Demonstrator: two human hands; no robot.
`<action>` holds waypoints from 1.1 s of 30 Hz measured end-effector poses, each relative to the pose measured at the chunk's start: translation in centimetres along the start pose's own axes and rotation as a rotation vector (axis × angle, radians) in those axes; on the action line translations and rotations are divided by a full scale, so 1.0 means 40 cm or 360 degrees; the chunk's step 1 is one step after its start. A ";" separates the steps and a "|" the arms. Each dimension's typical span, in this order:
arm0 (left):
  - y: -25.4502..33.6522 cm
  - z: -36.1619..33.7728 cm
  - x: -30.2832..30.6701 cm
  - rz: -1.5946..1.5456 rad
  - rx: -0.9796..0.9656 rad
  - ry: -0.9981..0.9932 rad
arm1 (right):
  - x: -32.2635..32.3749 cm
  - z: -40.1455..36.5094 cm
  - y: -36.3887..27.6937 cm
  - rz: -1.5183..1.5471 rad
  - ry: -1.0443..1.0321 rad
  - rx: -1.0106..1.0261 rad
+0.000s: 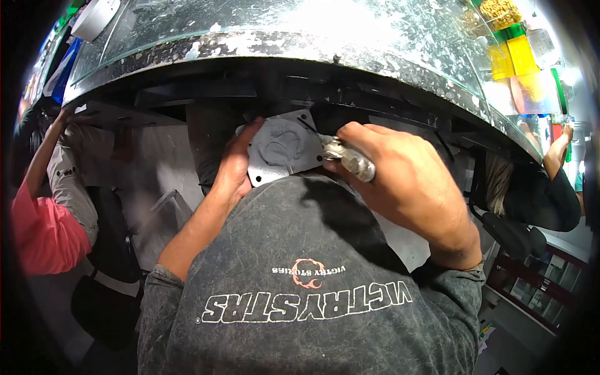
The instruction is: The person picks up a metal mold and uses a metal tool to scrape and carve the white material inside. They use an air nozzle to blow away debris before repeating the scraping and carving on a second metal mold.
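Note:
My left hand [236,164] grips the left edge of a grey metal mould plate [281,149], thumb along its upper left side. The plate is tilted close above my lap, with a curved shape sunk into its face and dark holes at the corners. My right hand [409,178] is closed round a silvery tool with a wrinkled, shiny surface [355,164], its kind hidden by the grip. The tool's front end is right at the plate's right edge.
A worn glass-topped workbench [262,49] spans the front. A white round container [95,19] stands at its far left, yellow-lidded containers [515,56] at the right. One person in a pink shirt [50,234] sits left; another in dark clothes [537,194] sits right.

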State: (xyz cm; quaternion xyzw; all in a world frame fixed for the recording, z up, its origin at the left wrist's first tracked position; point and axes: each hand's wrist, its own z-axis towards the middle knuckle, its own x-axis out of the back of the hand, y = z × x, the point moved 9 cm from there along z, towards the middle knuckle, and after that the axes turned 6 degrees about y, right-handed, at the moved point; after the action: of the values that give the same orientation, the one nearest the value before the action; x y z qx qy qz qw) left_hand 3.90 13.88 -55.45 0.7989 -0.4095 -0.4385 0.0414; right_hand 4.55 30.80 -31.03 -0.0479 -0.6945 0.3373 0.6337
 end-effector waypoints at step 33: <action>0.016 -0.027 -0.028 0.0067 -0.0116 -0.0222 | 0.038 -0.061 0.057 0.0125 -0.0224 -0.0218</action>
State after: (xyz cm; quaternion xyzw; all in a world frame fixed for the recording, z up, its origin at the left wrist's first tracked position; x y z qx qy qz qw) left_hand 3.99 13.90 -53.77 0.7555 -0.4119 -0.5069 0.0511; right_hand 5.66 34.27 -31.03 -0.0944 -0.7563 0.3163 0.5649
